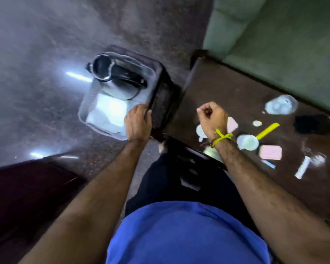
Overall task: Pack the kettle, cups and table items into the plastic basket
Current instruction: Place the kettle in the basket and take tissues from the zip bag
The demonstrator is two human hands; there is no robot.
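While the frame is smeared by motion, I can see a dark brown wooden tabletop [227, 88] at my right carrying a yellow comb [268, 130], two pink rectangular blocks [270, 152], clear plastic cups [281, 107] and a black object [312, 123]. My right hand [212, 117] hovers above its near edge, fingers curled into a loose fist; I cannot tell whether it holds anything. My left hand [138, 122] grips the near rim of the clear plastic basket [88, 111], which rests on a dark stool [164, 94] beside the tabletop. Inside lies the steel kettle with black handle [114, 77] on its side, long axis across the basket's far end, above white paper [109, 111].
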